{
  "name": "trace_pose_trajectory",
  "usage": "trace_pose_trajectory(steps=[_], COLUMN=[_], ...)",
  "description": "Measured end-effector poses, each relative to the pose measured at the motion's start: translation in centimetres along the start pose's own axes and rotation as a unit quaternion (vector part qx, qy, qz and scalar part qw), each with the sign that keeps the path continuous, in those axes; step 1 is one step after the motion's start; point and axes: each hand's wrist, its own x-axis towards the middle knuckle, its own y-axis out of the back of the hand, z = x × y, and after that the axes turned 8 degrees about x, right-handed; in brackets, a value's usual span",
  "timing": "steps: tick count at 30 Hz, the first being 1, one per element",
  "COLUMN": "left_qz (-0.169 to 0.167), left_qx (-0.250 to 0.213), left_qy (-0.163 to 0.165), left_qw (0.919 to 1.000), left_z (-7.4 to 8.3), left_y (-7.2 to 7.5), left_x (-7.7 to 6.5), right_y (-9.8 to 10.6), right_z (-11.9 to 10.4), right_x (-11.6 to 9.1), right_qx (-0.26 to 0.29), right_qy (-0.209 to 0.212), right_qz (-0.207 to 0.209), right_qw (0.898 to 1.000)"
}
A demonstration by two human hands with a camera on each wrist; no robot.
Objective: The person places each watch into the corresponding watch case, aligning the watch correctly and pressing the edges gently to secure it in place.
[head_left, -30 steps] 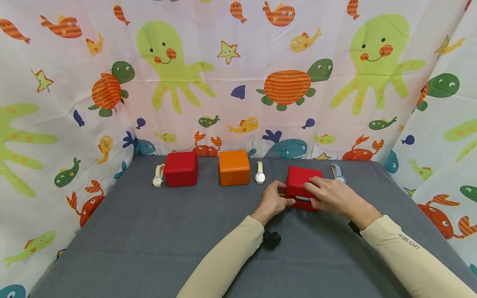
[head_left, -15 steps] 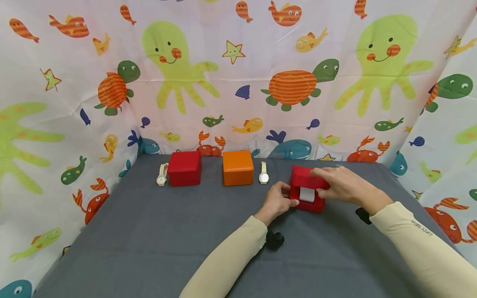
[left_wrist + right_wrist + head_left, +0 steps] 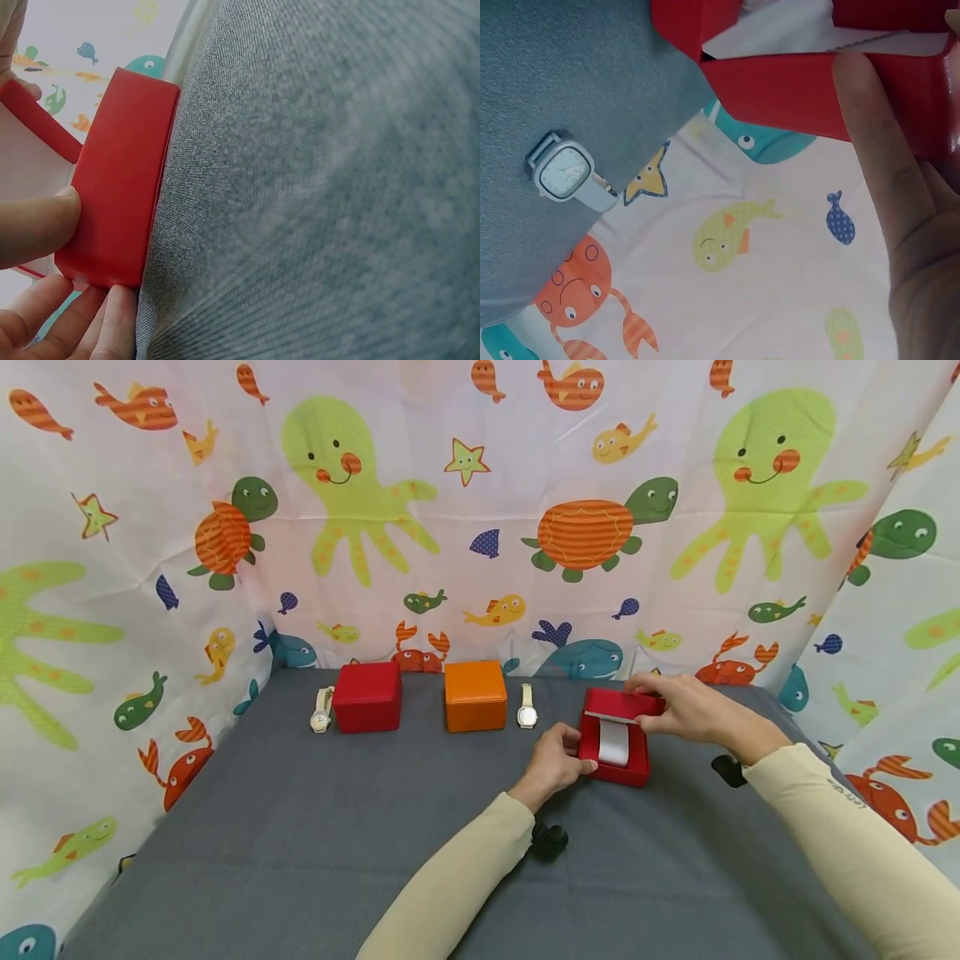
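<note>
On the right half of the table stands a red watch box (image 3: 636, 772), its hinged lid (image 3: 617, 702) tilted up. A white cushion (image 3: 613, 743) shows inside. My left hand (image 3: 553, 763) grips the base at its left front corner. The left wrist view shows the thumb (image 3: 37, 226) on one face of the box and the fingers round its edge. My right hand (image 3: 686, 710) pinches the lid by its right edge; one finger (image 3: 874, 135) lies along the lid in the right wrist view. Close by on the table is a light-blue watch (image 3: 566, 172), hidden in the head view.
At the back stand a closed red box (image 3: 367, 697) and a closed orange box (image 3: 476, 697). A cream-strapped watch (image 3: 321, 710) lies left of the red one, another watch (image 3: 527, 708) right of the orange one. A patterned curtain (image 3: 450, 527) hangs behind the grey tabletop (image 3: 300, 843).
My right hand has raised the lid of the red watch box from nearly closed to tilted back, uncovering the white cushion. The left hand has kept its place on the base.
</note>
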Motion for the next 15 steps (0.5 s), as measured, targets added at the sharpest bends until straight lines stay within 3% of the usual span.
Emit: trace_pose_trajectory(steps=[9, 15], left_qz=[0.002, 0.002], left_qx=[0.003, 0.001], left_qy=[0.001, 0.002], left_qw=[1.0, 1.0], left_z=[0.1, 0.1], left_y=[-0.2, 0.0], left_x=[0.1, -0.1], right_y=[1.2, 1.7], right_z=[1.3, 2.1], right_x=[0.8, 1.8], right_qx=[0.062, 0.094], right_qy=[-0.042, -0.042], right_qz=[0.005, 0.006], right_qw=[0.997, 0.995])
